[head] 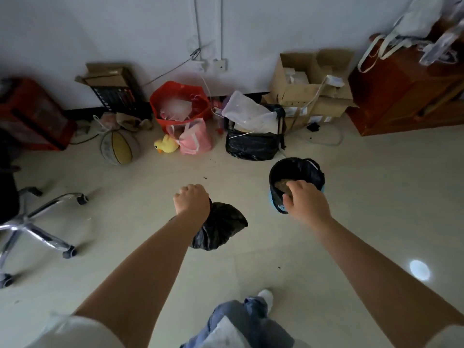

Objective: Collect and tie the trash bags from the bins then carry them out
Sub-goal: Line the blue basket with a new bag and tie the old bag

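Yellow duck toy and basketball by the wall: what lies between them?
Nothing; the head view shows only bare floor between the basketball and the yellow duck toy.

A pale tiled floor (150, 259) is bounded by a white wall (100, 28). A chair base (37, 222) is seen at left, a red-brown cabinet (401, 96) at right. A light glare (419, 270) is reflected.

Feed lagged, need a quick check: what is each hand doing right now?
Left hand: closed, holding a small black trash bag by its gathered neck.
Right hand: fingers curled at the rim of the lined bin; whether it grips cannot be told.
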